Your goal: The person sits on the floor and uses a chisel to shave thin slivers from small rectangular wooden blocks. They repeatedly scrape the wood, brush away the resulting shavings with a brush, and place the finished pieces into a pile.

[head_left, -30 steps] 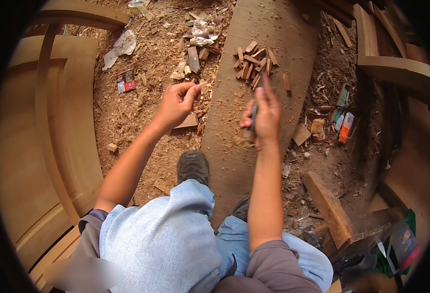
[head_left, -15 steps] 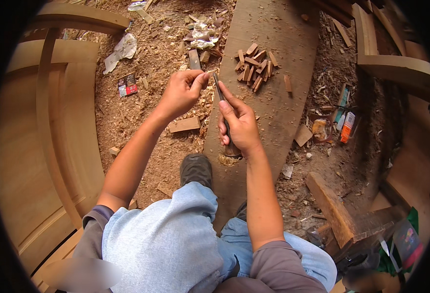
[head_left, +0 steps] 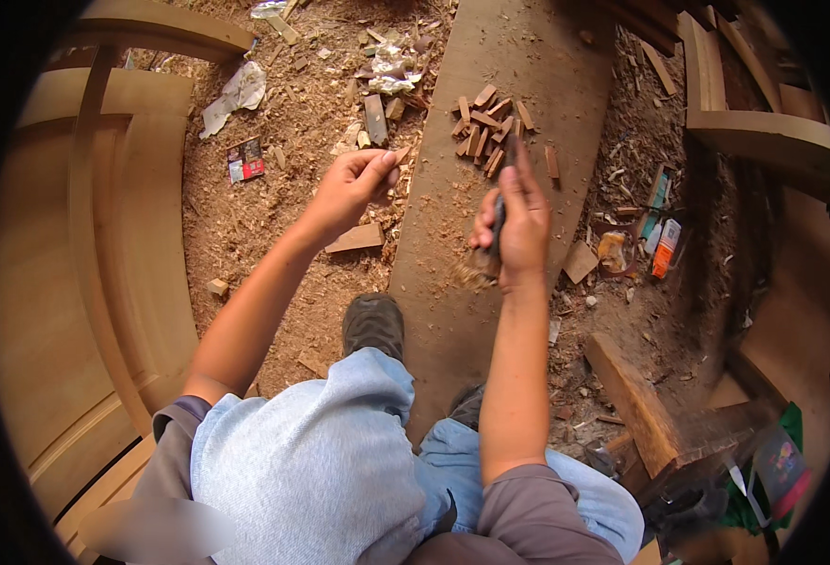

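My left hand [head_left: 351, 193] pinches a small pointed wood piece [head_left: 402, 153] between thumb and fingers, over the left edge of the plank [head_left: 443, 348]. My right hand [head_left: 522, 231] is wrapped round a chisel [head_left: 499, 224], its dark blade pointing away from me and smeared by motion. The frayed butt of its handle sticks out below that hand. Just beyond the blade, a pile of small reddish-brown wood pegs [head_left: 483, 120] lies on the plank, with a single peg [head_left: 552, 162] apart at its right.
Wood shavings cover the ground on both sides. A wood block [head_left: 355, 237] lies left of the plank, a thick timber [head_left: 636, 405] at the lower right. Door panels [head_left: 48, 264] stand at left, a wooden frame [head_left: 763, 137] at upper right. An orange-and-white packet [head_left: 665, 249] lies at right.
My right hand has swung the chisel right, away from the left hand, toward the peg pile. My left hand has shifted slightly down and keeps its pinch.
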### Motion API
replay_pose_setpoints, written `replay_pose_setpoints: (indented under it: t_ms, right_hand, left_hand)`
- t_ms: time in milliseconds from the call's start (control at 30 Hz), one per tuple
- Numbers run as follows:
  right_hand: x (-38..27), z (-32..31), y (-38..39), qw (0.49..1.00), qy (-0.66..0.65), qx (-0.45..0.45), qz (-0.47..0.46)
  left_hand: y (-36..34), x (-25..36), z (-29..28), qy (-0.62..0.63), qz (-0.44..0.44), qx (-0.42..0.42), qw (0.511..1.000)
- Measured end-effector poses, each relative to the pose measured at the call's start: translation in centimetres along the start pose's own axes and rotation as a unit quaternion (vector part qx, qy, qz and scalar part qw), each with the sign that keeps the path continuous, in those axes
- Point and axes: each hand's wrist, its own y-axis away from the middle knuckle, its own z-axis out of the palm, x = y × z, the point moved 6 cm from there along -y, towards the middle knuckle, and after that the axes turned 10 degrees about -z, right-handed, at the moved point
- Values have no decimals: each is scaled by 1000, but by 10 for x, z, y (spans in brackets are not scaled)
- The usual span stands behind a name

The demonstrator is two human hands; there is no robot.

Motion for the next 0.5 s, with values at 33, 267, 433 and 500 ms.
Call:
replay_pose_setpoints:
  t_ms: [33, 267, 433, 500]
  right_hand:
    - [4, 14, 4, 998, -14, -56, -28]
    - [11, 54, 22, 988, -3, -139, 66]
    - [5, 64, 25, 980, 31, -180, 84]
    - [10, 64, 26, 979, 17, -187, 79]
  left_hand:
    - [-3, 0, 2, 44, 1, -16, 999]
    - [-7, 22, -3, 38, 55, 18, 998]
    - [-9, 26, -3, -25, 99, 46, 994]
    - [-6, 32, -4, -113, 142, 100, 978]
